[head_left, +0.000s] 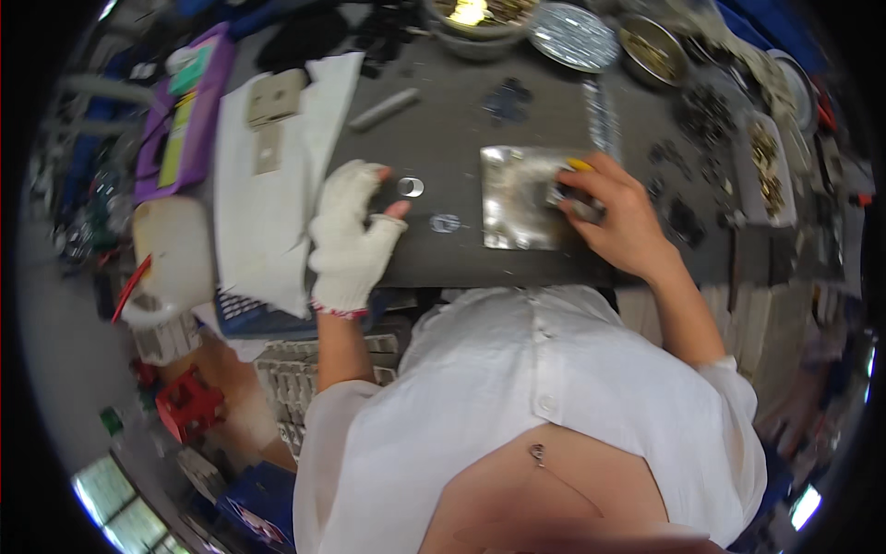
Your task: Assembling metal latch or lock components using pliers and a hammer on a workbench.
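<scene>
Dark grey table point(434, 129) in the head view runs beneath both hands. Left grip point(355, 231), in a white knitted glove, stands open, thumb and fingers apart, with a small silver ring point(411, 187) just right of its fingertips. Right grip point(620, 214), bare, is closed around a blurred metallic piece point(581, 200), over a square metal plate point(512, 203) beneath it.

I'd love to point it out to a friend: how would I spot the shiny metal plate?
Start with the dark worktop just beyond the person's white shirt, then find the bare right hand. The metal plate lies flat, partly hidden by that hand. What sets it apart from the dark small pieces beyond it is its broad, silvery, straight-edged surface.
</scene>
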The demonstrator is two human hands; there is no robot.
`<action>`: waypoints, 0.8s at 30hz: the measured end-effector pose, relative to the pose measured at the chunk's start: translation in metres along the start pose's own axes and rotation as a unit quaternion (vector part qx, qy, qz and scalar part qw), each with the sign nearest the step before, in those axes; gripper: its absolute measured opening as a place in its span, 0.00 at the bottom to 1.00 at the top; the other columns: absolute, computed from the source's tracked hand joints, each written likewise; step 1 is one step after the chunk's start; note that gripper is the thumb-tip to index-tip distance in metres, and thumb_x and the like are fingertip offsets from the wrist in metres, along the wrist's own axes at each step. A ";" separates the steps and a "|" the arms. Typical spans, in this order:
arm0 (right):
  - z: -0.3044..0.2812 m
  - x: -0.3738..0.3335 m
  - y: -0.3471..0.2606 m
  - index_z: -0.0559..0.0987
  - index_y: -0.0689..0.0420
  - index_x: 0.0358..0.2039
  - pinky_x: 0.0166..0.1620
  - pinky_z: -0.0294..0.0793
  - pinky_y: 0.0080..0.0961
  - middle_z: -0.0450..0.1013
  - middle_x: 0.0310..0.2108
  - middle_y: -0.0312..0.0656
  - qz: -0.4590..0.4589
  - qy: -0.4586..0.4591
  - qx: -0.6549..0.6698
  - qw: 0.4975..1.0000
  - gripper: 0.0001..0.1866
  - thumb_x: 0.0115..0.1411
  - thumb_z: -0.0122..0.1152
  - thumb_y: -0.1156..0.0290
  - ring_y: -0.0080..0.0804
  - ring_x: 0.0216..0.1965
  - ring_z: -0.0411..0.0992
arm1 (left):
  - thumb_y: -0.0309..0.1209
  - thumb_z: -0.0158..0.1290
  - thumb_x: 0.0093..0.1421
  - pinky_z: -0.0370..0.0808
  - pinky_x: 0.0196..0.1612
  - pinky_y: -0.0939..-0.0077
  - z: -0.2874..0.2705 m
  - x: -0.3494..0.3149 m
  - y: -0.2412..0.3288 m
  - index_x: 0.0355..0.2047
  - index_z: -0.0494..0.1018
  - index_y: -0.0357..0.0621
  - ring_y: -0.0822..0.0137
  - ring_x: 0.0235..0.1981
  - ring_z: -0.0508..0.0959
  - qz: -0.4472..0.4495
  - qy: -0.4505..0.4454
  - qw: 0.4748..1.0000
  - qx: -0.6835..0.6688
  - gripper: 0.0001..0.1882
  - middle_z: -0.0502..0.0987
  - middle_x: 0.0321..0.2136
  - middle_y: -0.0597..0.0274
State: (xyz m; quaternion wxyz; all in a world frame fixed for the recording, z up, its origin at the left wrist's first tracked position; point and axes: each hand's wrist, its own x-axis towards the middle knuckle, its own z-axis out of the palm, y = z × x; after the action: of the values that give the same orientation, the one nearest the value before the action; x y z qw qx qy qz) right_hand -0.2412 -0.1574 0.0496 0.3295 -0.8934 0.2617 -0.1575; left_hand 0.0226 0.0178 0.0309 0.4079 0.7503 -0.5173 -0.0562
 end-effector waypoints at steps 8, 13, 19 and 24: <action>-0.006 0.000 -0.027 0.78 0.62 0.42 0.43 0.72 0.40 0.69 0.40 0.47 0.083 -0.013 -0.083 0.993 0.19 0.46 0.66 0.82 0.49 0.38 0.72 | 0.36 0.60 0.52 0.71 0.51 0.60 -0.059 0.024 -0.054 0.46 0.76 0.40 0.48 0.49 0.74 -0.128 -0.024 0.977 0.170 0.22 0.77 0.44 0.46; -0.012 0.009 -0.015 0.78 0.64 0.42 0.44 0.71 0.39 0.69 0.39 0.49 0.026 -0.059 -0.083 0.994 0.18 0.49 0.66 0.81 0.49 0.40 0.72 | 0.52 0.54 0.55 0.73 0.47 0.59 -0.087 0.074 -0.116 0.50 0.75 0.43 0.46 0.45 0.79 -0.232 -0.029 0.912 0.336 0.29 0.79 0.43 0.44; -0.014 0.016 -0.007 0.79 0.64 0.43 0.48 0.71 0.38 0.71 0.41 0.49 0.054 -0.093 -0.025 0.994 0.16 0.56 0.65 0.70 0.48 0.44 0.72 | 0.57 0.57 0.48 0.73 0.49 0.57 -0.096 0.099 -0.137 0.46 0.76 0.37 0.46 0.47 0.79 -0.263 -0.111 0.897 0.338 0.36 0.79 0.44 0.41; -0.005 0.002 0.003 0.77 0.63 0.45 0.46 0.71 0.38 0.68 0.39 0.46 -0.012 -0.050 -0.018 0.999 0.16 0.55 0.63 0.76 0.45 0.44 0.70 | 0.55 0.55 0.48 0.73 0.46 0.62 -0.102 0.107 -0.146 0.45 0.76 0.35 0.48 0.44 0.80 -0.261 -0.114 0.878 0.384 0.36 0.79 0.41 0.41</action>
State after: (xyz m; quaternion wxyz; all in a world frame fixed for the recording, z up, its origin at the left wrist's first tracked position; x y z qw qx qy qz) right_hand -0.2427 -0.1634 0.0519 0.3238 -0.9092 0.2367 -0.1121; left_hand 0.2296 0.0054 0.0364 -0.0034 0.9441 -0.3268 -0.0428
